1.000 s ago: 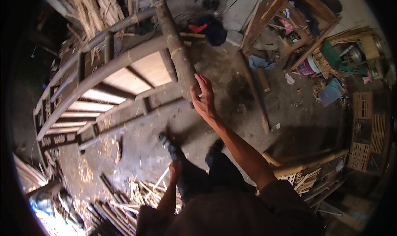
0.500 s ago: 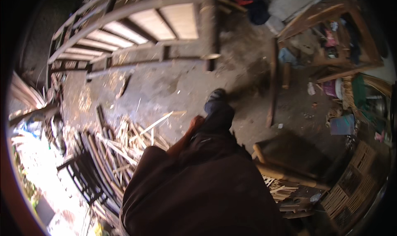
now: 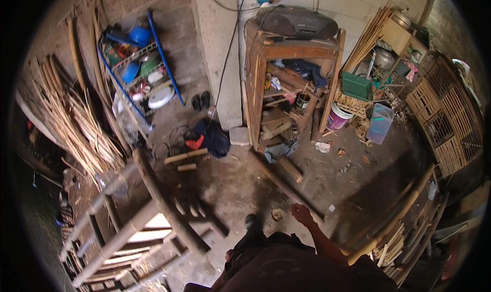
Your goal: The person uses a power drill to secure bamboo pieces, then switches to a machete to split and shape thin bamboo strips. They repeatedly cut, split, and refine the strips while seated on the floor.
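Observation:
My right hand (image 3: pixel 303 214) hangs low in front of my body, its fingers loosely curled and nothing visible in them. Nearest to it is a long wooden pole (image 3: pixel 286 185) lying on the floor, with a short wood block (image 3: pixel 290 169) beside it. Only a sliver of my left hand (image 3: pixel 228 254) shows beside my dark clothing; its fingers are hidden. To the left stands a bamboo frame (image 3: pixel 171 210) with thick round posts and pale slats, apart from both hands. One foot (image 3: pixel 250 221) is stepping on the floor ahead.
A wooden cabinet (image 3: pixel 261 95) carries a dark radio (image 3: pixel 302 23). A blue-posted rack (image 3: pixel 166 59) and bundled bamboo strips (image 3: pixel 87 131) stand left. At right are a clear plastic bin (image 3: pixel 379 124), woven bamboo panels (image 3: pixel 445 113) and a long bamboo pole (image 3: pixel 394 220).
My view has turned right, bringing the cabinet and wall ahead and the bamboo frame to the lower left. My right arm has come into view; less of my left hand shows.

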Tool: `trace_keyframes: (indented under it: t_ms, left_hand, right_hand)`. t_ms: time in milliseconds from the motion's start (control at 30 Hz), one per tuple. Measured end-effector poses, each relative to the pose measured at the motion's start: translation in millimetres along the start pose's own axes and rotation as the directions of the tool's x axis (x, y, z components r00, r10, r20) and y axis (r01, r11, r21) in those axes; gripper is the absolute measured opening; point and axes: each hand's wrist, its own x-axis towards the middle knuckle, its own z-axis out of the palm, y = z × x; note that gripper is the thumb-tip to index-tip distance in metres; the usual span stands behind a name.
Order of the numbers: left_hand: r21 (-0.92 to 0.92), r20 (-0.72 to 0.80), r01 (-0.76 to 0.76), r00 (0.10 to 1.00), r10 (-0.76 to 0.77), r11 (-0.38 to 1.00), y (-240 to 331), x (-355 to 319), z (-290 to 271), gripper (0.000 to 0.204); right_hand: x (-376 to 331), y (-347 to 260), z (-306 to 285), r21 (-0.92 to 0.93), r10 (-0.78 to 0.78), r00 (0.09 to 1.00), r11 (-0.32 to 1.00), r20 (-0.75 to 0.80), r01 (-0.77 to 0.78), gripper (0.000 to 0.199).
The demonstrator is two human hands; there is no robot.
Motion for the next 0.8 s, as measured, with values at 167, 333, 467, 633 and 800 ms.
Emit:
trace_keyframes:
  t_ms: [167,333,467,633,800]
  left_hand:
    - [0.001,0.004,-0.227,0.974,0.227,0.974,31.6,82.9,-34.9,0.021]
    - [0.028,-0.001,-0.073,0.997,0.073,0.997,88.7,118.8,-46.2,0.022]
    - [-0.107,-0.011,0.130,0.991,-0.132,0.986,121.5,134.8,-61.1,0.023]
    - [-0.361,-0.038,0.229,0.965,-0.260,0.904,172.6,173.0,-67.8,0.025]
    - [-0.494,-0.112,-0.003,0.992,-0.061,0.869,282.3,225.8,-81.3,0.023]
  right_hand:
    - [173.2,-158.6,-65.5,0.105,-0.193,0.961,0.971,-0.197,0.216,0.038]
    - [341.2,-273.4,-165.9,0.093,-0.369,0.808,0.884,-0.459,0.457,0.040]
    - [445.7,-353.7,-215.3,0.199,-0.331,0.875,0.887,-0.353,0.416,0.048]
    - [541.4,-386.1,-240.2,0.040,-0.441,0.789,0.863,-0.429,0.504,0.060]
    - [552.8,-411.2,-245.7,0.131,-0.320,0.880,0.914,-0.353,0.385,0.049]
